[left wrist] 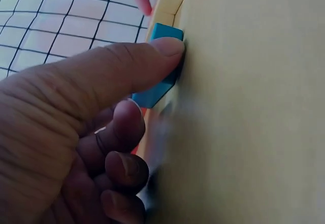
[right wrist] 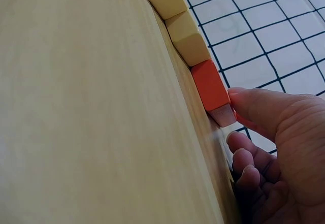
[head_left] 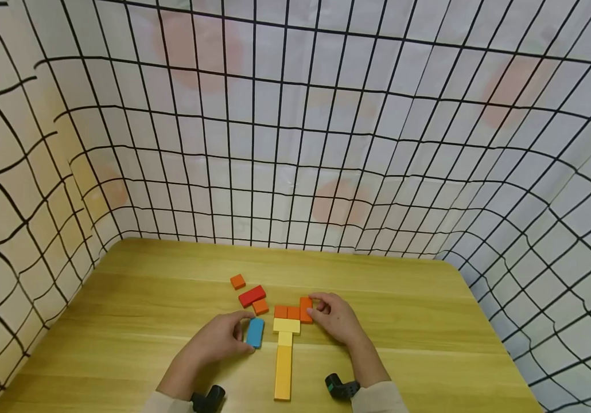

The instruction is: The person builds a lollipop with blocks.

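My left hand [head_left: 219, 338] grips a blue rectangular block [head_left: 255, 333] by its two ends, thumb at the near end and index finger at the far one. In the left wrist view the thumb lies across the blue block, hiding part of it. On the other side, my right hand [head_left: 338, 319] pinches an orange rectangular block [head_left: 306, 310] between thumb and index finger. That block stands lengthwise beside two small orange square blocks [head_left: 287, 312] in a row. Below them come a pale yellow crosswise block [head_left: 287, 326], a smaller yellow block [head_left: 285, 339] and a long amber piece [head_left: 283, 373].
Left of the arrangement lie a red block [head_left: 252, 296], an orange square block [head_left: 260, 307] touching or close to it, and another orange block [head_left: 237, 281] farther back. Black-lined netting [head_left: 285, 172] over pale cloth surrounds the wooden table [head_left: 404, 310] at the back and sides.
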The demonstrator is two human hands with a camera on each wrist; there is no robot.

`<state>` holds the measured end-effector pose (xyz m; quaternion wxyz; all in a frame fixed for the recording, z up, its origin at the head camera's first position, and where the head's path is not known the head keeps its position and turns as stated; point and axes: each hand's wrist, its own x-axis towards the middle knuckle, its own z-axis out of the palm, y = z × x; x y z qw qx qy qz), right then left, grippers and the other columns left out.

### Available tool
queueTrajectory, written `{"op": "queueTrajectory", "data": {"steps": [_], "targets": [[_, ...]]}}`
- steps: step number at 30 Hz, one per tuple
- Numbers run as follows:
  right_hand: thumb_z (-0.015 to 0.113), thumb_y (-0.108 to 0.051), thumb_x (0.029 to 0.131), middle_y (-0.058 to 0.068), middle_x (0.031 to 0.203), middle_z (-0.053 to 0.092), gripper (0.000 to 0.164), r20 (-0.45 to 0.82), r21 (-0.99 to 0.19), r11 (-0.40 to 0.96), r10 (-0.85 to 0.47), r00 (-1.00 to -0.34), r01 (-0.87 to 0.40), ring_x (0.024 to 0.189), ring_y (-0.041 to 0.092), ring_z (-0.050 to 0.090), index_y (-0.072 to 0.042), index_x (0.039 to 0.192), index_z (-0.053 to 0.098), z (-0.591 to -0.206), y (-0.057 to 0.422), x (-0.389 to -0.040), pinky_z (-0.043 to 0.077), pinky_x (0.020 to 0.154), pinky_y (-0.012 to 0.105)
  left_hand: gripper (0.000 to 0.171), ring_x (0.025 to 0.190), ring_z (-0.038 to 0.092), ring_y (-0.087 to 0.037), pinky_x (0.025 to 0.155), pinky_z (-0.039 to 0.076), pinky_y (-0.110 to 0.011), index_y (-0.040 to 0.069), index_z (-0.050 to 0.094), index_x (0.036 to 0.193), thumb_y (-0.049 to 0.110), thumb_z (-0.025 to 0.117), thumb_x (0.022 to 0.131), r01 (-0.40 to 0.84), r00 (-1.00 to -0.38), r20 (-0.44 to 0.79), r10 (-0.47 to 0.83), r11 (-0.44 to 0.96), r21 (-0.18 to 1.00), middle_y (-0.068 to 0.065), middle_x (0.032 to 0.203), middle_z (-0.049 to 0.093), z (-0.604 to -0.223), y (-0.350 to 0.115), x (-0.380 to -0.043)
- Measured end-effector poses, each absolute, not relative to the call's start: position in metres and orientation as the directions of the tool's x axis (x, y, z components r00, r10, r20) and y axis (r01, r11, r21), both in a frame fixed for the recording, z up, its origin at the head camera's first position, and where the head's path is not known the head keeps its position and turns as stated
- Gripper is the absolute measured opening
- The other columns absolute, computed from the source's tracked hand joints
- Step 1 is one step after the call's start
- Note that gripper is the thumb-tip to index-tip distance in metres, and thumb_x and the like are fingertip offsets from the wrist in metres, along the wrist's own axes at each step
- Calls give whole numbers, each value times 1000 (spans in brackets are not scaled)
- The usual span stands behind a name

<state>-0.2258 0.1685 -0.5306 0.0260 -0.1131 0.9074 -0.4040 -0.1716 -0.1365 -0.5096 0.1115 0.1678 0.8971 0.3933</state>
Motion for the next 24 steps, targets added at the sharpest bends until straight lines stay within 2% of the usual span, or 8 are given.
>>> {"op": "queueTrajectory", "data": {"steps": [7,12,19,24], "targets": [[74,-25,95,-3,92,59,32,37,-746,644,-215,-976,-170,76,14,50,-19,126,71,-530,169,-227,44,68,27,69,64,50,-12,55,40,-26,12,56,146,26,85,84,197,-923,-94,372,671,715,3,72,56,-511,-129,-188],[74,-26,95,-3,92,59,32,38,-752,636,-222,-974,-174,76,14,50,-19,126,71,-530,168,-226,43,68,27,70,67,49,-15,57,38,-28,15,51,151,27,81,88,163,-943,-105,317,711,684,1,76,56,-509,-123,-193],[74,-26,95,-3,93,59,32,32,-749,641,-218,-975,-168,77,13,50,-20,126,71,-529,168,-224,44,70,26,73,73,50,-17,62,39,-31,18,48,154,29,80,89,135,-957,-107,271,738,661,-1,81,57,-508,-120,-195],[74,-27,95,-2,93,60,32,36,-745,644,-223,-974,-175,76,14,51,-19,127,71,-528,169,-224,44,69,27,73,68,49,-15,58,37,-28,20,50,153,35,80,88,111,-961,-111,253,720,685,2,77,55,-508,-120,-196]]}}
